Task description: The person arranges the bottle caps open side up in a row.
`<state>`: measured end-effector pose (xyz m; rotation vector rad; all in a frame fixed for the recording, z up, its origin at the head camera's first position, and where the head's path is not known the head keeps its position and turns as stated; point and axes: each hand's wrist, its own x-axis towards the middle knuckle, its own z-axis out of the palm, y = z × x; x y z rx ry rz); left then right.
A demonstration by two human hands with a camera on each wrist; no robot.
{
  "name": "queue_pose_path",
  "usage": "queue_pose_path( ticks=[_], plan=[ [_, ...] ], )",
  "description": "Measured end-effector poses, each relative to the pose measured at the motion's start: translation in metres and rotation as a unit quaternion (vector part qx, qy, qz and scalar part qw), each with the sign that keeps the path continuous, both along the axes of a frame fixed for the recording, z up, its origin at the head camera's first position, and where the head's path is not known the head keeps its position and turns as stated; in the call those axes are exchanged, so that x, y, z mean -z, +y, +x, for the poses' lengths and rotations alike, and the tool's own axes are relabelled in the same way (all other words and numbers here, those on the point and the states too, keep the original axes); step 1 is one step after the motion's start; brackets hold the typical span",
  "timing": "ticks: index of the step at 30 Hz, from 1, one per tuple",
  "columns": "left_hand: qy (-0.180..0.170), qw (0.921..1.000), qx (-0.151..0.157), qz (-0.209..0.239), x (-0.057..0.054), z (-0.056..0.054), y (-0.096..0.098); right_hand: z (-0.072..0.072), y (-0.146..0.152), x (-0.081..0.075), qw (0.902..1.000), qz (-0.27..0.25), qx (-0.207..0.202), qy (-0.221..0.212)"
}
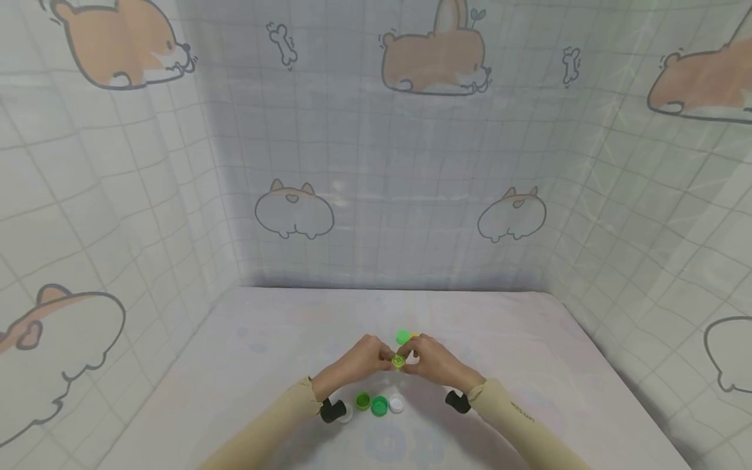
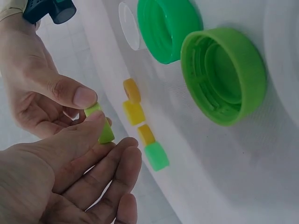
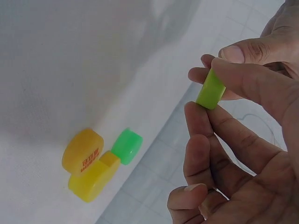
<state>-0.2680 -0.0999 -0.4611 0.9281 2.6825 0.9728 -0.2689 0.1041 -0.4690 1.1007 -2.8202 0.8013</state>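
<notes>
Pinching is done by the left hand (image 1: pixel 375 356) and the right hand (image 1: pixel 435 362) at once. Between them, up off the table (image 1: pixel 276 326), a small lime cap (image 1: pixel 399 361) is held, and rings can be seen on its round face. It is squeezed by the left thumb and finger on one side and by the right thumb and finger on the other. The spare fingers of both hands are bent a little.

Past the hands, four little things are grouped close together on the table: a mint cap (image 3: pixel 127 145), a small orange piece (image 3: pixel 110 159), a yellow cap (image 3: pixel 91 183) and an orange cap (image 3: pixel 80 151) with red writing. In the head view, some of these are hidden by the right hand.

Nearer the person, a grass-green cap (image 1: pixel 363 401), a darker green cap (image 1: pixel 379 406) and a white cap (image 1: pixel 396 403) are set side by side. The hollow insides of the two green ones are shown. Beside them, a pale round thing (image 1: pixel 346 415) is partly covered by a black camera (image 1: pixel 333 411) on the left wrist.

Cream sleeves (image 1: pixel 276 411) are worn. All around, white walls (image 1: pixel 376 143) are decorated with squares, dogs and bones.
</notes>
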Motion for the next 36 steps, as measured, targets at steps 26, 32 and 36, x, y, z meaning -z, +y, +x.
queue_pose_path(
  ticks=[26,32,36],
  plan=[
    [0.020,0.9993,-0.006,0.032,-0.0074,0.0004,-0.0033,-0.0005,0.0015,-0.0045,0.9992,-0.033,0.017,-0.010],
    [0.021,0.9975,-0.022,0.064,-0.0068,-0.0021,-0.0066,-0.0018,0.0016,-0.0042,0.9991,-0.033,0.027,-0.009],
    [0.027,0.9959,-0.030,0.081,-0.0065,-0.0031,-0.0081,-0.0017,0.0021,-0.0030,0.9987,-0.042,0.026,-0.008]
  ],
)
